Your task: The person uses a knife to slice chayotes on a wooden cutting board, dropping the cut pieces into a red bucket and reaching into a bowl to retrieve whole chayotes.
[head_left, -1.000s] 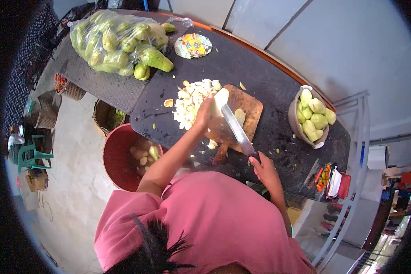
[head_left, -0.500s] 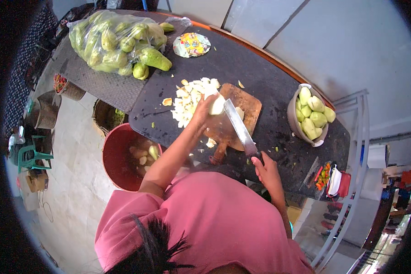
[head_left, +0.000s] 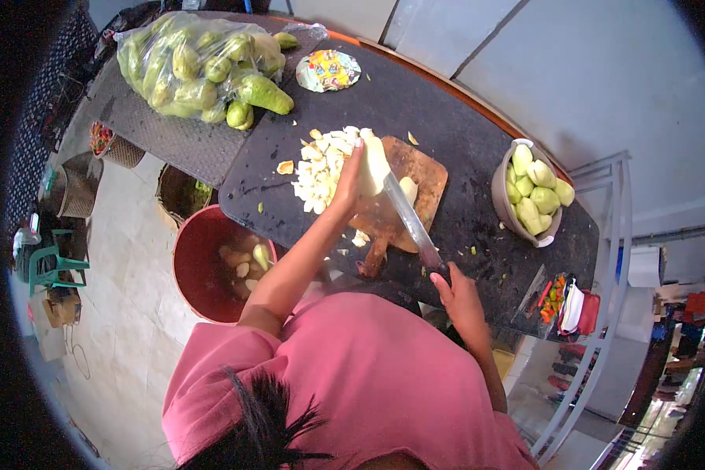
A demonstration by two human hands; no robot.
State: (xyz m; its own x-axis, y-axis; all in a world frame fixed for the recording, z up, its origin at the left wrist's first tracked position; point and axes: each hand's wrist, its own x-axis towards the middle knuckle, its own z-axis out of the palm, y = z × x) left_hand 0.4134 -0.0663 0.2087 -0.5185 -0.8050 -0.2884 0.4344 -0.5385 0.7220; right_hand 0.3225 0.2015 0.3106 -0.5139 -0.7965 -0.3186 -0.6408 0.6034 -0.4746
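Observation:
My left hand (head_left: pixel 350 182) grips a pale peeled chayote (head_left: pixel 375 166) above the left part of a wooden cutting board (head_left: pixel 428 166). In my right hand (head_left: pixel 460 299) is the handle of a large knife (head_left: pixel 412 222). Its broad blade slants up and left, the tip at the chayote's lower right side; whether it has entered the flesh I cannot tell. Behind the blade another pale chayote piece (head_left: pixel 409 188) rests on the board. A heap of cut chayote chunks (head_left: pixel 319 168) lies on the dark tabletop just left of the board, partly hidden by my left hand.
A clear plastic bag of green chayotes (head_left: pixel 204 70) lies far left, near a colourful round mat (head_left: pixel 328 71). To the right stands a bowl of peeled chayotes (head_left: pixel 503 200), with chillies (head_left: pixel 554 298) nearer me. A red tub (head_left: pixel 192 262) holding water and chayotes stands below the table's left edge.
The chayote in my left hand has turned more upright, showing more of its side. The knife has shifted slightly down, and the chayote piece on the board shows more plainly.

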